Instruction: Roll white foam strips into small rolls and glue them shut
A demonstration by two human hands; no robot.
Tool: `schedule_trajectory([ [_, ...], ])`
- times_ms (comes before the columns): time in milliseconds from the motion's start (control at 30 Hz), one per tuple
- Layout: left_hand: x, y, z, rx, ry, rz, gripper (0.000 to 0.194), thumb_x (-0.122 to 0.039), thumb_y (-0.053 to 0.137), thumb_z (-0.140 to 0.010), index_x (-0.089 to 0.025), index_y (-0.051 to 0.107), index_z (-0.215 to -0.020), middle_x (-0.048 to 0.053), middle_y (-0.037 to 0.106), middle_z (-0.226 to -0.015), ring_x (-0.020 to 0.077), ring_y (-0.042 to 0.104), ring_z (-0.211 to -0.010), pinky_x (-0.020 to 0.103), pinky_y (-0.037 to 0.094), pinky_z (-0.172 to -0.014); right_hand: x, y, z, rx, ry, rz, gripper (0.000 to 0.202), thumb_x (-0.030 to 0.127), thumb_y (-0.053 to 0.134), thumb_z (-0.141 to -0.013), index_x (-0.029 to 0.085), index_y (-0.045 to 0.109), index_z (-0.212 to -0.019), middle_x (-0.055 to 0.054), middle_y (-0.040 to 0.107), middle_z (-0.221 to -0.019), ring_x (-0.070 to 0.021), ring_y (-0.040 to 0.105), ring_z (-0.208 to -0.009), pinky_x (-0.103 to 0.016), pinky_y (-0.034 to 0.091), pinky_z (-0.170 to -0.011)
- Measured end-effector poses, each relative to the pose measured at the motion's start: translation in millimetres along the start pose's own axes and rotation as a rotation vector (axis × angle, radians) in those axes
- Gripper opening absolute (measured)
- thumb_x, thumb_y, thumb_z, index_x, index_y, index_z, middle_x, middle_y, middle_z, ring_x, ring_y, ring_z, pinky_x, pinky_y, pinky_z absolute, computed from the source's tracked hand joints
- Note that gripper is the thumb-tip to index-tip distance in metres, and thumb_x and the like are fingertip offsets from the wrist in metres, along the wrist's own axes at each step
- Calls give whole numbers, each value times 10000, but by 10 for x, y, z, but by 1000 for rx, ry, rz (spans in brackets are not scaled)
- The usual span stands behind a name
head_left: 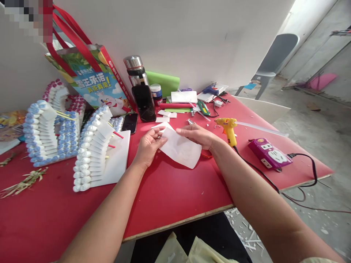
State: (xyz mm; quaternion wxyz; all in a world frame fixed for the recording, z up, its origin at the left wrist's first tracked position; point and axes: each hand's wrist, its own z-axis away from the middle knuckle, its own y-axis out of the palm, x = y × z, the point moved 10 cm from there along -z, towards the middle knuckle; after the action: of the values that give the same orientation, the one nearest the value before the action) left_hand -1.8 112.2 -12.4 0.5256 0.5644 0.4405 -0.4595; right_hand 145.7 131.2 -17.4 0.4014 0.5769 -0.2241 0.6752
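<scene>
left of the glue gun [230, 127], left hand [148, 147] pinched a white sheet [181, 149] between thumb and fingers, likely for steadiness. right hand [199, 136] overlapped its edge, finger closure unclear.

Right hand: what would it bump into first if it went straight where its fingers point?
Besides the white sheet right by it, the right hand would probably meet the left hand first, though depth is hard to judge here.
</scene>
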Motion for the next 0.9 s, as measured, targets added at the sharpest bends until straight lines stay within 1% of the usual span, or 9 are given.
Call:
schedule_trajectory([
  [67, -45, -9, 5, -21, 32, -8, 501, -244, 818, -708, -195, 657, -1181, 42, 681, -985, 149, 661, -812, 268, 543, -728, -23, 29, -4, 23, -15, 67, 371, 491, 846, -666, 168, 762, -828, -84, 742, -797, -209, 667, -629, -307, 519, -530],
  [133, -49, -32, 2, -40, 25, 5, 500, -244, 818, -704, -196, 659, -1175, 46, 686, -1007, 152, 666, -825, 266, 543, -730, -9, 16, -18, 25, -65, 90, 317, 426, 855, -662, 164, 760, -813, -66, 740, -784, -191, 663, -631, -294, 529, -547],
  [233, 42, -42, -11, -31, -62, 27, 465, -290, 811, -717, -190, 668, -1149, 45, 698, -967, 144, 663, -757, 240, 533, -637, 14, -1, -42, 43, -119, 65, 281, 391, 825, -705, 154, 756, -839, -60, 749, -811, -181, 678, -672, -283, 552, -597],
  [367, 169, 4, -23, 36, -138, -37, 300, -347, 782, -757, -155, 704, -974, 15, 655, -720, 74, 536, -486, 172, 340, -399, 8, -34, -59, -2, -124, 63, 287, 373, 814, -724, 140, 746, -877, -75, 755, -831, -187, 688, -678, -282, 556, -601],
  [467, 160, 9, -30, 41, -99, -71, 246, -357, 755, -790, -162, 700, -929, 9, 627, -664, 70, 502, -444, 178, 269, -360, 12, -44, -61, -56, -143, 24, 336, 355, 817, -722, 155, 729, -978, -73, 757, -847, -208, 706, -705, -304, 570, -618],
  [567, 116, -30, -34, 14, -58, -66, 223, -352, 761, -787, -171, 700, -902, -4, 603, -635, 62, 469, -428, 179, 272, -359, 23, -7, -66, -43, -167, -36, 449, 328, 830, -706, 185, 708, -1114, -64, 764, -870, -223, 716, -733, -330, 581, -643],
  [667, 56, -64, -44, 11, -14, -6, 187, -321, 768, -782, -174, 716, -886, -19, 571, -607, 43, 428, -425, 172, 306, -387, 23, -13, -72, -47, -164, -134, 506, 294, 843, -676, 189, 712, -1153, -59, 769, -879, -210, 710, -721, -327, 581, -645],
  [800, 3, -99, -52, 3, 24, 93, 157, -246, 758, -768, -187, 746, -913, -24, 571, -593, 40, 435, -424, 177, 323, -405, -12, -35, -77, -90, -126, -272, 373, 238, 818, -666, 181, 765, -1031, -63, 772, -903, -203, 703, -747, -317, 576, -662],
  [900, -9, -127, -42, -32, 24, 133, 162, -217, 746, -748, -205, 761, -909, -19, 600, -603, 52, 460, -417, 192, 339, -402, -13, -1, -73, -87, -132, -301, 272, 223, 777, -684, 184, 772, -953, -55, 762, -860, -198, 689, -741, -307, 561, -656],
])
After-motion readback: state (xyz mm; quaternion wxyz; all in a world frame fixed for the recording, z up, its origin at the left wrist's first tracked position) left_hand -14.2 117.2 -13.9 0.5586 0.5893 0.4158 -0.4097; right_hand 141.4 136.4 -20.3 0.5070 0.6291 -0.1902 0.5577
